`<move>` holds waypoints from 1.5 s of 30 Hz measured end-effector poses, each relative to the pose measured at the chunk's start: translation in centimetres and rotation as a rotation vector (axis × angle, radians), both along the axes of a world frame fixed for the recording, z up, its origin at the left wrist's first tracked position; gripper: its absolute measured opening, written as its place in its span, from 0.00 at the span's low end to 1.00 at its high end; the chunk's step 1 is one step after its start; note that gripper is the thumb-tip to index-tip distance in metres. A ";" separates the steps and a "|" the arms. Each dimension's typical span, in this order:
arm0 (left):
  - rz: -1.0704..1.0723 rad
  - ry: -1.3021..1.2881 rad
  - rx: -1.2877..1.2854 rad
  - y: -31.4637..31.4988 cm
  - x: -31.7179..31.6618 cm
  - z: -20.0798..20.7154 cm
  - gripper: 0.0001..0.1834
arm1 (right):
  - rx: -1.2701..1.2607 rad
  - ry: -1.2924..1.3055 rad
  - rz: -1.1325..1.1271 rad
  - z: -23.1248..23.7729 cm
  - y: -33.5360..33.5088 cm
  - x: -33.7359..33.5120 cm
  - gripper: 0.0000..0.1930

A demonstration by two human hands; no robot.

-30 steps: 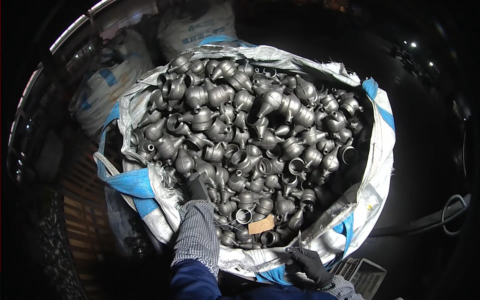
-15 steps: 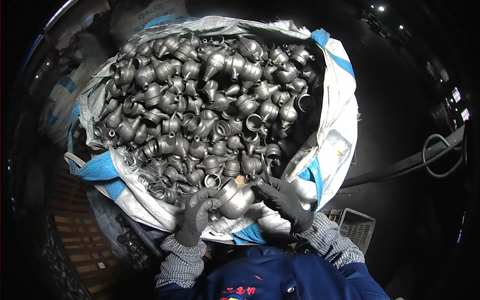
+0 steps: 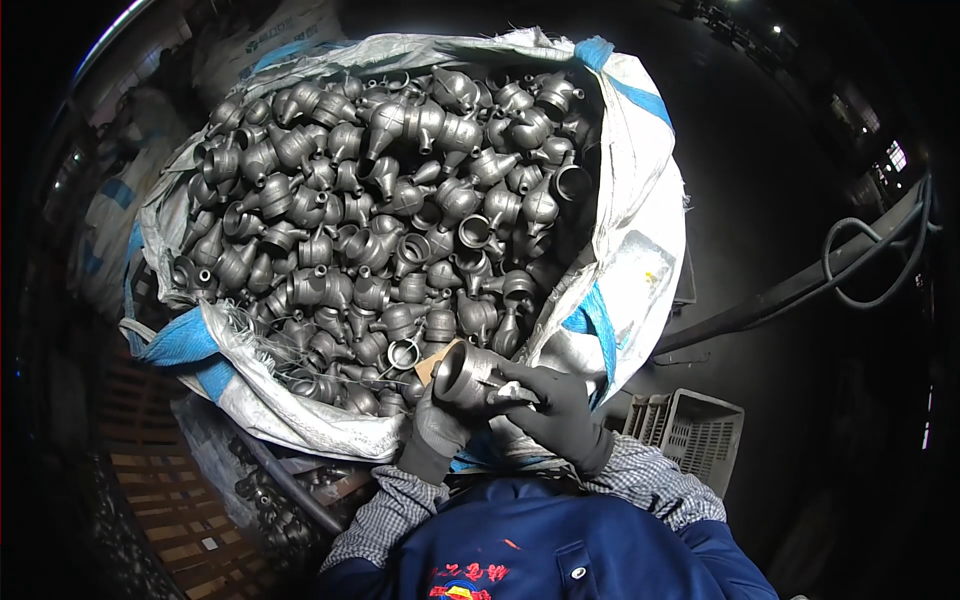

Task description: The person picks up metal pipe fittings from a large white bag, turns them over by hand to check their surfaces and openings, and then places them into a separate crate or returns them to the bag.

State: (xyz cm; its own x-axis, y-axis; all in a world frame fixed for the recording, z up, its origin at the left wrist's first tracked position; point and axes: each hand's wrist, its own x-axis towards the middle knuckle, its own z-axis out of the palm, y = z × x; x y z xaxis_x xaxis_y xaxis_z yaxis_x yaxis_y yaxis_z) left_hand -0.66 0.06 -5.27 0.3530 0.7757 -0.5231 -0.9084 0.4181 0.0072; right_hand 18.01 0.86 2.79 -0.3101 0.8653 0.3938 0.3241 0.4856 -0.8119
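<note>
A grey metal casting (image 3: 462,374), hollow and round with an open rim, is held up in front of me at the near edge of the big sack. My left hand (image 3: 440,424), in a dark glove, cups it from below and the left. From the right, my gloved right hand (image 3: 556,408) closes its fingers on the casting's other end. A light patch shows at those fingers; what it is I cannot make out. A small flat tan piece (image 3: 436,362) sticks out beside the rim, above my left hand.
The white woven sack (image 3: 640,210) with blue straps is heaped with similar castings (image 3: 400,200). A grey plastic crate (image 3: 703,440) stands at the lower right, below a dark bar (image 3: 770,308) with a looped hose. Brown slatted racking (image 3: 150,455) lies at the lower left.
The casting has been turned so its open rim faces up and left. My left hand has moved right and under it. The dark pointed thing by my right fingers no longer shows.
</note>
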 end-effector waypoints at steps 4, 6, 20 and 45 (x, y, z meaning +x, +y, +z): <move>0.025 -0.102 0.093 1.1 -0.5 -5.3 0.21 | 0.017 -0.114 0.105 0.6 -1.3 0.9 0.31; 0.035 0.022 0.117 1.1 -0.2 -4.3 0.21 | 0.038 -0.170 0.140 0.4 -1.9 1.2 0.33; 0.025 -0.031 0.379 1.1 -1.5 2.9 0.29 | -0.120 0.002 0.102 -2.0 -4.3 1.2 0.30; 0.075 0.733 0.688 -0.1 -4.3 3.8 0.27 | -1.209 0.689 0.269 -4.5 -2.2 2.4 0.22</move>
State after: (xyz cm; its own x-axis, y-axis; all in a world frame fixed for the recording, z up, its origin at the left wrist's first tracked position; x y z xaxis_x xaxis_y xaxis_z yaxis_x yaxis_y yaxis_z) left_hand -5.01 -0.08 -1.47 0.0618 0.9978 -0.0221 -0.6070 0.0551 0.7928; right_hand 20.43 -1.37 -1.69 -0.5693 0.7195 -0.3978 -0.2914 -0.6291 -0.7207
